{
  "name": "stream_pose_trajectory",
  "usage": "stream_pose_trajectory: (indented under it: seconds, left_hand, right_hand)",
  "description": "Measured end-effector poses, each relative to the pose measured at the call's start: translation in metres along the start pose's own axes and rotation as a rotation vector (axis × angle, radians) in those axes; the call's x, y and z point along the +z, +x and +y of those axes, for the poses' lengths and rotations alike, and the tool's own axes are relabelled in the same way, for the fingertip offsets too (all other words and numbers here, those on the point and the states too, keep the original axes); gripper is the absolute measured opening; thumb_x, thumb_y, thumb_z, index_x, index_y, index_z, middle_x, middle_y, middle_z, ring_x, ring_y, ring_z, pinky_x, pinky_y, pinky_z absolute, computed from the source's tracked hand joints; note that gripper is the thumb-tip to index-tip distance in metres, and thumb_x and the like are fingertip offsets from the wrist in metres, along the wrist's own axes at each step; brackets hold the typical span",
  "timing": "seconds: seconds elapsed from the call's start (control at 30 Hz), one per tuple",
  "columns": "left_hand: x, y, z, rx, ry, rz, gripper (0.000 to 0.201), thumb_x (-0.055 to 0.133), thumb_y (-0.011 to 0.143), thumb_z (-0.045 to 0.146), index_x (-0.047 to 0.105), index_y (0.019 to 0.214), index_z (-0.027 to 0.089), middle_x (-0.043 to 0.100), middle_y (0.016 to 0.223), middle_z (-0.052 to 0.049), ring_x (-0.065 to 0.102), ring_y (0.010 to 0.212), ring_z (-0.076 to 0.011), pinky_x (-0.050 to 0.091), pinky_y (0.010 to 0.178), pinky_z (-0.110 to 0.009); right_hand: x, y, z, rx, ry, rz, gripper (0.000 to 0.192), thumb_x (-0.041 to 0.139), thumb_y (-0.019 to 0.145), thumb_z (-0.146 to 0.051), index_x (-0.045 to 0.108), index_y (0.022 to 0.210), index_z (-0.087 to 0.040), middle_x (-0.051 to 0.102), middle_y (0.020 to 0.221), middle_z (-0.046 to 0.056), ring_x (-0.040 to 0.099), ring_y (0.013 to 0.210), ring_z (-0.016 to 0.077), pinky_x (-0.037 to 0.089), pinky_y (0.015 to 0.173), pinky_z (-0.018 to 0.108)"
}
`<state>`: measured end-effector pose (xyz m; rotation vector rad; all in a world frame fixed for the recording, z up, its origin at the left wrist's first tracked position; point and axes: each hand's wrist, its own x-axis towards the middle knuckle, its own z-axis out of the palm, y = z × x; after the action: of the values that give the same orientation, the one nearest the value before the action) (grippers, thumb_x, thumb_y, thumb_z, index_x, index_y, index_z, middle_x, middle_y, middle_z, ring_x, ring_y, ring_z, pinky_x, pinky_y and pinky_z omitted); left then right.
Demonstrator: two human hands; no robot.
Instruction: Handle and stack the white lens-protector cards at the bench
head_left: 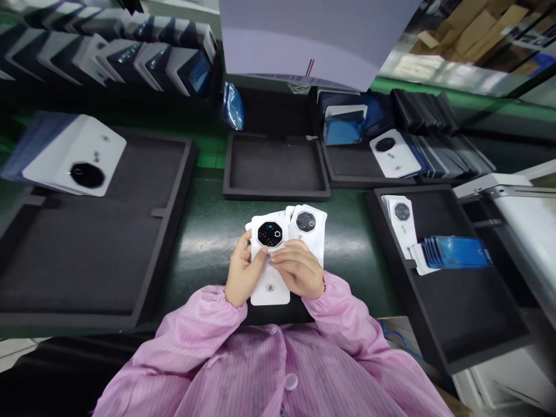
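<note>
A white phone back cover (270,292) with a black octagonal camera window stands in front of my chest. My left hand (244,273) grips its left edge, the thumb lying across the face just below the window. From the other side, my right hand (300,270) has its curled fingers on the cover's face and right edge under the window; whether its fingertips pinch anything small is hidden. Directly behind, a fanned stack of similar white covers (320,227) lies on the green bench, partly hidden by the held cover and my right hand.
A large black foam tray (99,249) at left carries stacked white covers (98,147). Another tray (278,191) sits ahead. At right, a tilted tray (473,324) holds white covers (402,223) and blue-filmed pieces (460,252). Racked panels (174,66) line the back left.
</note>
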<state>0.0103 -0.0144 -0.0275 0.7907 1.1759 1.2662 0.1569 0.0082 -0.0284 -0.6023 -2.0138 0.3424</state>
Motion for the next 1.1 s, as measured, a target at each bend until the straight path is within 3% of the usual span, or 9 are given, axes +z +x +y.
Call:
stream_pose_trajectory:
  seconds: [0.23, 0.5, 0.73, 0.9, 1.1]
  left_hand:
    - [-0.0011, 0.0001, 0.0023, 0.013, -0.015, -0.01, 0.046, 0.067, 0.08, 0.036, 0.049, 0.119, 0.019, 0.073, 0.085, -0.003, 0.07, 0.074, -0.0175, 0.052, 0.068, -0.028]
    - [-0.0002, -0.0005, 0.0035, 0.017, -0.023, -0.005, 0.044, 0.067, 0.081, 0.035, 0.05, 0.118, 0.02, 0.073, 0.098, -0.005, 0.069, 0.093, -0.02, 0.052, 0.082, -0.032]
    - [-0.0007, -0.0019, 0.0027, 0.043, 0.005, -0.004, 0.044, 0.067, 0.081, 0.034, 0.049, 0.119, 0.022, 0.073, 0.098, -0.005, 0.069, 0.094, -0.021, 0.052, 0.085, -0.034]
    - [-0.0014, -0.0021, 0.0019, 0.075, 0.018, -0.01, 0.044, 0.066, 0.082, 0.033, 0.049, 0.12, 0.022, 0.072, 0.106, -0.006, 0.067, 0.1, -0.0214, 0.05, 0.09, -0.034]
    - [-0.002, -0.0028, 0.0011, 0.063, 0.017, -0.019, 0.044, 0.065, 0.083, 0.033, 0.047, 0.122, 0.022, 0.073, 0.093, -0.004, 0.069, 0.088, -0.0202, 0.052, 0.08, -0.032]
  right_hand:
    - [0.0, -0.0026, 0.0003, -0.006, 0.027, 0.03, 0.035, 0.062, 0.078, -0.002, 0.06, 0.106, -0.024, 0.076, 0.089, 0.004, 0.073, 0.085, 0.0187, 0.061, 0.079, 0.04]
    - [-0.0019, 0.0022, -0.0017, 0.007, 0.073, 0.043, 0.035, 0.059, 0.08, -0.003, 0.06, 0.107, -0.026, 0.076, 0.088, 0.003, 0.074, 0.083, 0.0187, 0.062, 0.076, 0.039]
    - [-0.0025, 0.0042, -0.0025, -0.009, 0.13, 0.059, 0.047, 0.059, 0.08, -0.002, 0.055, 0.12, -0.026, 0.076, 0.094, 0.004, 0.073, 0.086, 0.0185, 0.061, 0.078, 0.037]
    - [-0.0032, 0.0056, -0.0035, -0.015, 0.126, 0.061, 0.045, 0.059, 0.08, -0.003, 0.055, 0.119, -0.026, 0.076, 0.092, 0.004, 0.073, 0.086, 0.0187, 0.061, 0.077, 0.037]
    - [-0.0034, 0.0063, -0.0039, -0.024, 0.121, 0.062, 0.045, 0.059, 0.079, -0.002, 0.056, 0.118, -0.025, 0.076, 0.091, 0.004, 0.074, 0.086, 0.019, 0.061, 0.077, 0.037]
